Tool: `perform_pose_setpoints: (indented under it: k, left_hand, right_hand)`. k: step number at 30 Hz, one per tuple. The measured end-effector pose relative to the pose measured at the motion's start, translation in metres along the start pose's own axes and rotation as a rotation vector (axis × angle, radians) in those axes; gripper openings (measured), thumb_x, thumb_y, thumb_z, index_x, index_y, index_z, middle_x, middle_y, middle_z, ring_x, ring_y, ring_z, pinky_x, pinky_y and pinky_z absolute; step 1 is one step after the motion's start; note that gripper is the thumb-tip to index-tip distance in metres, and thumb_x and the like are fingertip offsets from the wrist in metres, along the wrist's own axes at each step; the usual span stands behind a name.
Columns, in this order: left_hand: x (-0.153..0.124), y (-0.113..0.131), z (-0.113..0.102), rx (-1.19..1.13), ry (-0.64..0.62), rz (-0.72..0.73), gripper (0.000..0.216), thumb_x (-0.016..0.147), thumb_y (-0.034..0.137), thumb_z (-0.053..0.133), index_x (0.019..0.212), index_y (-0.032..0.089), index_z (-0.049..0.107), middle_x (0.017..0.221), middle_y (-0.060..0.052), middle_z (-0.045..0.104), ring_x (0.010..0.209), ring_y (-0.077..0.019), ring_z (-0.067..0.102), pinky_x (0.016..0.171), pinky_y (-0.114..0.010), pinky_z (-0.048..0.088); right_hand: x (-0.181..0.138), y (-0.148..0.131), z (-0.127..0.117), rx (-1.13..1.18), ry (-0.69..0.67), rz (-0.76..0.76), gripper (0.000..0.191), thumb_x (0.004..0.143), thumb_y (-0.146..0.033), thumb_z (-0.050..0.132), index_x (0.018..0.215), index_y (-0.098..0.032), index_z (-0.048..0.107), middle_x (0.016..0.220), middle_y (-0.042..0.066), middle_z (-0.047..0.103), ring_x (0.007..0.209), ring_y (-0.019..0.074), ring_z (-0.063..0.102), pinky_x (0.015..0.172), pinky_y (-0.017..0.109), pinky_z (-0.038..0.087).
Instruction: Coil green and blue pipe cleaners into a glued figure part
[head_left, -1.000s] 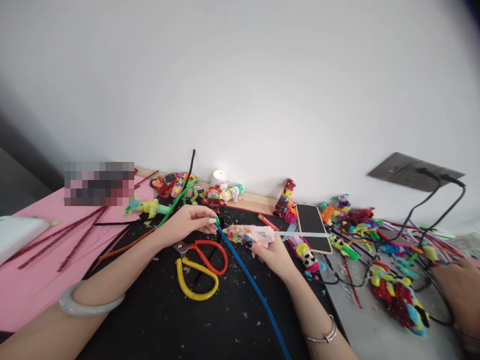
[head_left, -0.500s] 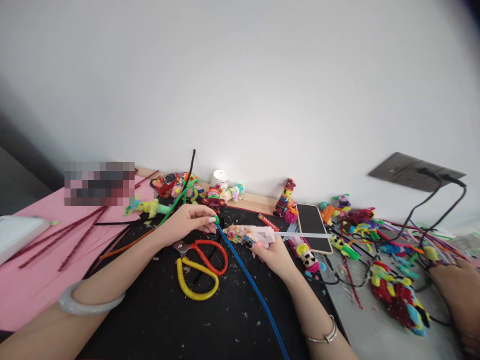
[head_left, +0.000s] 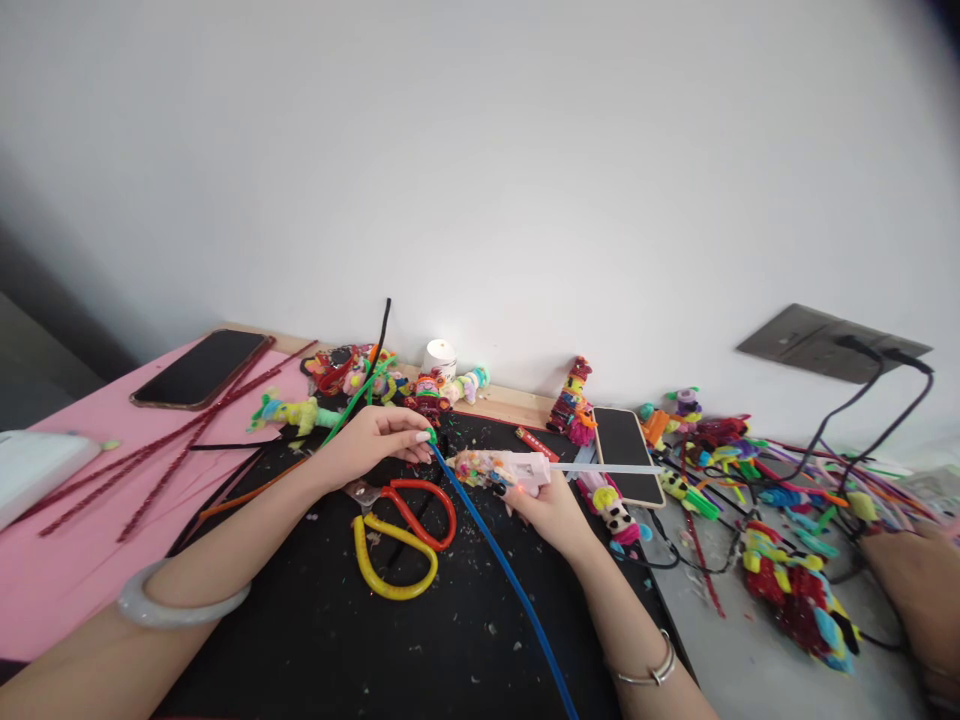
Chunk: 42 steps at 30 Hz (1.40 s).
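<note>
My left hand [head_left: 386, 440] pinches the end of a long blue pipe cleaner [head_left: 499, 560], where a small bit of green shows at the fingertips. From there the blue length runs down toward the bottom edge. My right hand [head_left: 547, 512] is wrapped round a pale pink glue gun [head_left: 517, 472] with a glue-smeared front and a lit red spot. A long translucent glue stick [head_left: 600, 469] sticks out of its back. The nozzle points left, close to the blue pipe cleaner; whether they touch I cannot tell. Below my left hand lie scissors [head_left: 397, 590] with one red and one yellow handle.
Pipe-cleaner figures [head_left: 574, 400] line the back, beside a white paper cup [head_left: 440, 358]. One phone [head_left: 630, 455] lies right, another phone [head_left: 202, 368] on pink sheet [head_left: 67, 590]. Cords run to a wall socket [head_left: 832, 345]. Another person's hand [head_left: 911, 570] is at far right.
My hands, the glue gun and the blue pipe cleaner stay almost still. The blurred patch at the left has gone, and a phone shows there.
</note>
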<state>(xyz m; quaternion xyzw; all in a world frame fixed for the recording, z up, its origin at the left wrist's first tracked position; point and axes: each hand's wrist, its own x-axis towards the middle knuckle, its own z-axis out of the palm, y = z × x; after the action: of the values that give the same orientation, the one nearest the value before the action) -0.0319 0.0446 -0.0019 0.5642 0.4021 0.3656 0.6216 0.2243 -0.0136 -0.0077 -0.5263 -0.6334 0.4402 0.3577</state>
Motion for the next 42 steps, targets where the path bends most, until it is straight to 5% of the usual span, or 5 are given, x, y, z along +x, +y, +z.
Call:
perform_pose_setpoints:
  k: [15,20,31,42]
  left_hand:
    - [0.001,0.001,0.0,0.016,0.018,-0.002,0.023,0.073,0.033,0.068,0.086,0.015,0.063,0.069,-0.003,0.073,0.07,-0.0192,0.071,0.07,-0.03,0.057]
    - [0.0,0.001,0.0,0.004,-0.008,0.001,0.02,0.074,0.031,0.068,0.086,0.015,0.063,0.068,-0.002,0.073,0.069,-0.018,0.071,0.069,-0.028,0.057]
    - [-0.001,-0.001,0.005,0.005,-0.073,-0.024,0.021,0.072,0.032,0.068,0.084,0.015,0.065,0.069,-0.003,0.073,0.07,-0.0196,0.071,0.069,-0.031,0.057]
    - [-0.002,0.001,0.005,0.009,-0.058,-0.025,0.02,0.072,0.032,0.069,0.082,0.015,0.065,0.067,-0.002,0.073,0.069,-0.019,0.07,0.068,-0.029,0.057]
  right_hand:
    - [-0.002,-0.008,-0.019,0.011,-0.048,0.076,0.026,0.07,-0.021,0.062,0.095,-0.015,0.058,0.049,-0.006,0.051,0.042,0.0087,0.041,0.041,0.02,0.033]
    - [-0.001,-0.003,-0.025,0.059,-0.058,0.11,0.018,0.072,-0.027,0.06,0.083,-0.014,0.054,0.047,-0.006,0.048,0.038,0.0074,0.039,0.038,0.019,0.029]
    - [0.0,-0.003,-0.004,0.092,-0.007,0.086,0.023,0.07,-0.028,0.064,0.088,-0.017,0.054,0.052,-0.006,0.05,0.045,0.0094,0.043,0.042,0.021,0.033]
    - [-0.001,-0.004,-0.008,0.06,-0.037,0.107,0.024,0.071,-0.026,0.063,0.092,-0.016,0.056,0.052,-0.006,0.051,0.043,0.0082,0.041,0.042,0.02,0.033]
